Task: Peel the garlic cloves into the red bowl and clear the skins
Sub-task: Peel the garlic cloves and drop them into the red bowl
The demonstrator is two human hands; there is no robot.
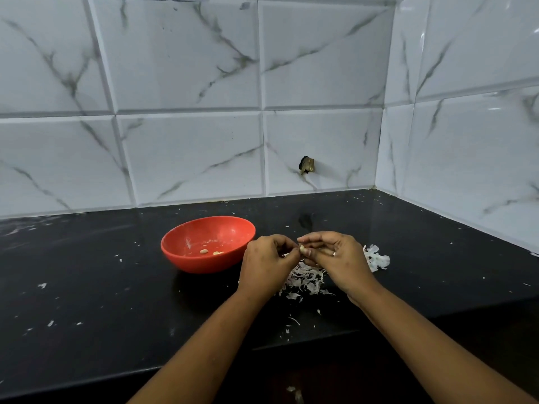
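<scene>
A red bowl stands on the black counter, left of my hands, with two small peeled cloves on its bottom. Just right of the bowl, my left hand and my right hand meet above the counter and both pinch one pale garlic clove between their fingertips. A ring shows on my right hand. Under and behind my hands lies a heap of white garlic skins, with a bigger clump to the right.
The black counter runs to a white marble-tiled wall at the back and right, forming a corner. Small skin flecks are scattered over the counter. A dark hole breaks the back wall tile. The counter's front edge lies below my forearms.
</scene>
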